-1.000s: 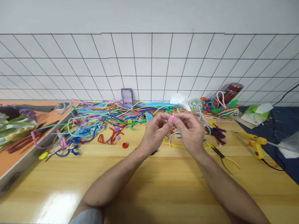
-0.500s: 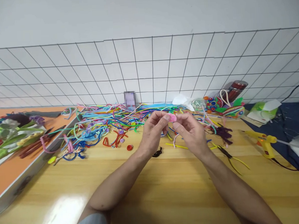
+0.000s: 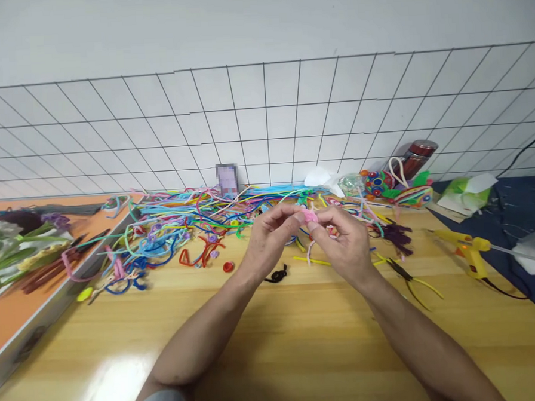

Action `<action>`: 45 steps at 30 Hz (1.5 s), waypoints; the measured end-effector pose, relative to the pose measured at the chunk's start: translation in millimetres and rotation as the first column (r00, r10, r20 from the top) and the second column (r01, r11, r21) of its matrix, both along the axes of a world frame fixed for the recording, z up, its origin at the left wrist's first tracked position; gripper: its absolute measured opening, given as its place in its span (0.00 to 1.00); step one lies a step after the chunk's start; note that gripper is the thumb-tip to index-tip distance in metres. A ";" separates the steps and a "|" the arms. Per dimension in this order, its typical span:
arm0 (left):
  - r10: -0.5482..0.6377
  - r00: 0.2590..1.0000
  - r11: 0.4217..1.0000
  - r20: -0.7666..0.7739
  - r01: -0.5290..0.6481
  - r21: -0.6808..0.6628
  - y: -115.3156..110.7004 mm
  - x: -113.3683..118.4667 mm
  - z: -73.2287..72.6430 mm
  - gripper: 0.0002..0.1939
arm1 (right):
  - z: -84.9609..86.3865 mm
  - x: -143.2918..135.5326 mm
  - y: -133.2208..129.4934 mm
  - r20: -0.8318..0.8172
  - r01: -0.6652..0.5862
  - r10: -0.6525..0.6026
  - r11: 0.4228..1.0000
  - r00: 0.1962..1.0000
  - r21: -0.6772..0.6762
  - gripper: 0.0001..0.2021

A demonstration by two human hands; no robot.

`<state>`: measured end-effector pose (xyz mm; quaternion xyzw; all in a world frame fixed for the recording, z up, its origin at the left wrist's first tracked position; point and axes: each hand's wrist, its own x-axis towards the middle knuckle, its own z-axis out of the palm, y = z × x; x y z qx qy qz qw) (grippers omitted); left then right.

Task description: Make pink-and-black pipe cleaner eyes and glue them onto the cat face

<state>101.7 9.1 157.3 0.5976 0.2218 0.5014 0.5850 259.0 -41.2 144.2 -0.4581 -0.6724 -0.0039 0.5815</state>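
Closer together on my feed, the right thumb has come up against the lower edge of the pink piece (image 3: 310,215), where half a second ago it stood just below, and the flat oval of pink now looks more bunched. I have it raised above the surface (image 3: 266,344), pinched between the fingertips of the left hand (image 3: 269,239) and the right hand (image 3: 345,247), so both sets of fingers are narrow and holding it; its exact shape is partly hidden from me. Below the hands, a black coil (image 3: 279,274) lies near the left wrist, and a yellow strip (image 3: 313,261) runs behind the right hand. Right of that hand I see pliers (image 3: 401,270) with yellow handles, and a dark purple bundle (image 3: 395,237) farther back. To the left lie a small red round piece (image 3: 228,266), some bent red strips (image 3: 207,251) and a tangle of coloured strips (image 3: 161,233) that spreads along the back. At the far right is a yellow glue gun (image 3: 474,255), an orange light glowing on it; at the far left is an orange tray (image 3: 5,334) with flowers (image 3: 25,249) in it.
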 end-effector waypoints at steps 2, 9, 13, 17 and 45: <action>0.014 1.000 0.999 -0.027 -0.013 0.048 0.2 -1.4 0.8 0.11 | 2.7 0.5 -1.0 0.045 0.007 -0.008 1.000 0.999 0.029 0.09; 0.040 0.990 0.974 -0.138 -0.008 0.225 5.2 -4.9 0.2 0.11 | 9.6 7.1 -1.6 0.142 0.013 -0.018 0.999 0.990 0.030 0.10; 0.038 0.987 0.964 -0.159 0.006 0.265 8.4 -6.3 0.7 0.13 | 10.8 11.6 -0.1 0.156 0.006 -0.004 1.000 0.988 -0.013 0.11; 0.016 0.981 0.969 -0.192 0.032 0.244 10.3 -8.1 -1.0 0.13 | 10.9 14.8 1.3 0.137 0.004 0.010 0.995 0.990 -0.103 0.11; 0.119 0.993 0.991 0.010 -0.119 0.060 4.0 14.0 -13.3 0.19 | -15.7 6.6 11.5 -0.346 -0.202 0.104 0.944 0.932 -0.261 0.12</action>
